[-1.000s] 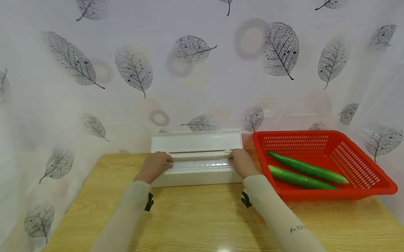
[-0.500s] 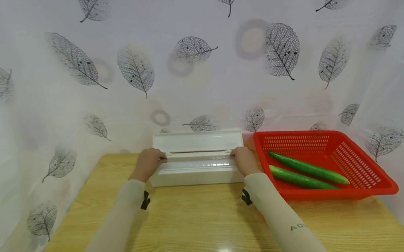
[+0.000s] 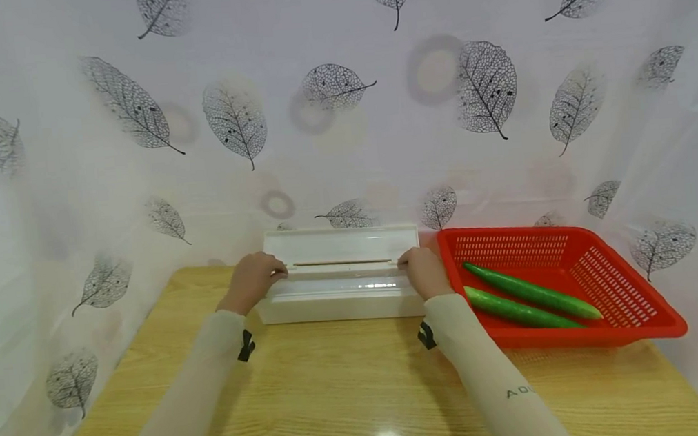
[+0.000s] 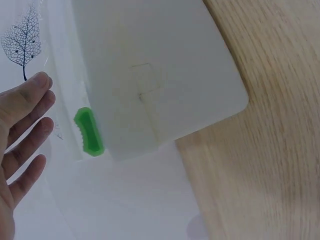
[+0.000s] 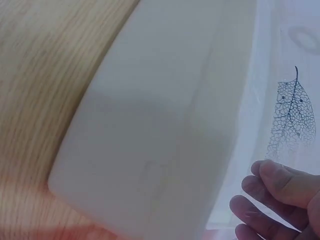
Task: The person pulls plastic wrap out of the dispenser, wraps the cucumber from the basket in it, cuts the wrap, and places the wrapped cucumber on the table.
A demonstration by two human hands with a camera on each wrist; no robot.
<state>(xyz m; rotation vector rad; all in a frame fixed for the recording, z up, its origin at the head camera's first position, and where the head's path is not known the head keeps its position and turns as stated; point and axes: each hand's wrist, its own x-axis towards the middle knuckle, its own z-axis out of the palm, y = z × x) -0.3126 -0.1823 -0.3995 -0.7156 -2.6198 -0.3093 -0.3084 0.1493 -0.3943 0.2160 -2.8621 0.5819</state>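
Observation:
A white plastic wrap dispenser box [image 3: 338,309] lies across the far side of the table, its lid [image 3: 341,244] raised at the back. Clear plastic wrap [image 3: 355,284] shows shiny inside it. At the box's left end, my left hand [image 3: 253,280] pinches the film's edge between thumb and index finger; the other fingers are spread in the left wrist view. My right hand [image 3: 425,270] pinches the film likewise at the right end. A green slider [image 4: 90,132] sits by the box's end in the left wrist view. The film itself is faint, its edge hard to make out.
A red basket [image 3: 584,337] stands right beside the right hand and holds two cucumbers [image 3: 530,289]. A leaf-patterned curtain [image 3: 356,155] hangs close behind the box. The wooden table [image 3: 339,392] extends in front of it.
My left hand has shifted left and slightly up, toward the box's left end. My right hand has risen a little and moved slightly right. Box and basket stay put.

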